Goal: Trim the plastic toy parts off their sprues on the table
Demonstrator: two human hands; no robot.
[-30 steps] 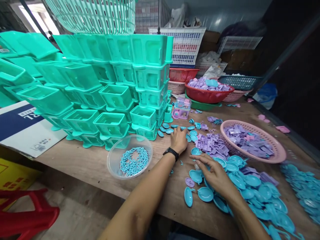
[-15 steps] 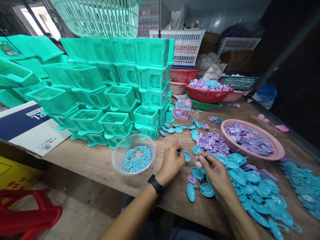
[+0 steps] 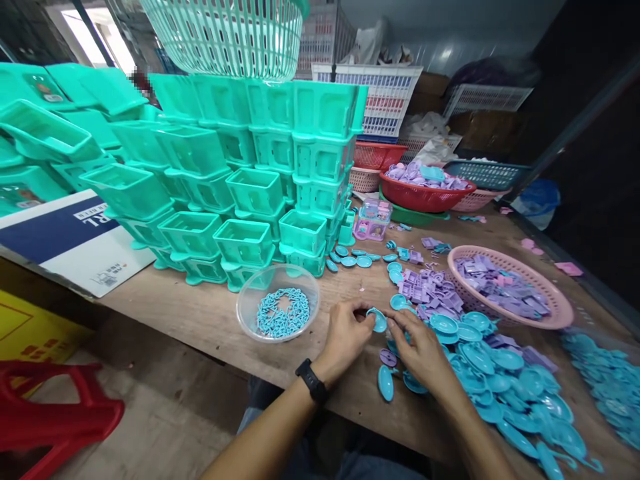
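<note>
My left hand (image 3: 351,331), with a black watch at its wrist, pinches a small blue oval plastic dish (image 3: 379,321) between thumb and fingers. Against the dish's right edge, my right hand (image 3: 417,347) has its thumb and fingertips closed; what they pinch, if anything, is hidden. Below the hands lie a purple disc (image 3: 388,357) and a loose blue oval dish (image 3: 385,383). A heap of similar blue dishes (image 3: 505,373), some with curled hooks, spreads right of my right hand. Left of my left hand stands a clear bowl (image 3: 243,313) of small blue hook-like pieces (image 3: 283,312).
Stacked green boxes (image 3: 250,243) rise at the left, with a green basket (image 3: 225,33) on top. Purple parts (image 3: 433,290) lie beyond my hands, beside a pink basket (image 3: 563,307). A small purple case (image 3: 371,223) and a red basket (image 3: 425,193) stand farther back.
My right fingertips have moved left to meet the blue dish in my left hand. The whole view has shifted slightly, with things appearing farther right.
</note>
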